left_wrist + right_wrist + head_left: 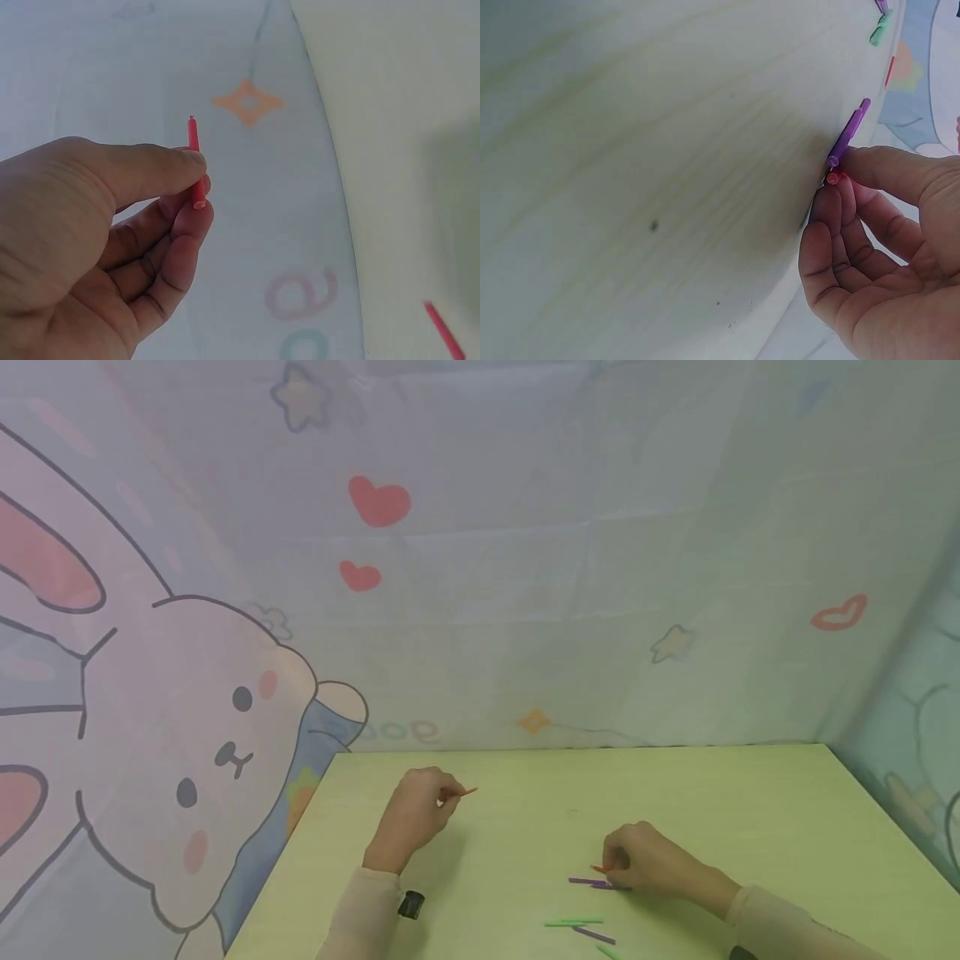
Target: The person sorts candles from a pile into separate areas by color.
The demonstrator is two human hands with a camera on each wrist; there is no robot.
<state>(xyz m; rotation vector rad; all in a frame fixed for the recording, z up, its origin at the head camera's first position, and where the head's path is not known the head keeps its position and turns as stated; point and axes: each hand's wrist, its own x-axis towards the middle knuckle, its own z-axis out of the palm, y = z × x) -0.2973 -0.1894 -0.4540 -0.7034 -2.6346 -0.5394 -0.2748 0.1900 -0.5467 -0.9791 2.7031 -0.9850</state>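
Note:
My left hand [415, 814] is raised over the left part of the table and pinches a short red stick [193, 161] between thumb and fingertips. The stick's narrow tip points away from the fingers. Lower on the right, my right hand [648, 860] is down at the tabletop, pinching another red stick [834, 178] whose end shows between thumb and fingers. Right beside those fingertips lie purple sticks [587, 882], partly covered by the hand in the head view. In the right wrist view the thumb is close against a purple stick [847, 139].
Nearer me on the pale yellow table [510, 835] lie green sticks [573, 922], a purple stick [596, 935] and another green stick [608, 952] at the frame's bottom edge. A printed cloth [525, 610] with a rabbit and hearts hangs behind the table.

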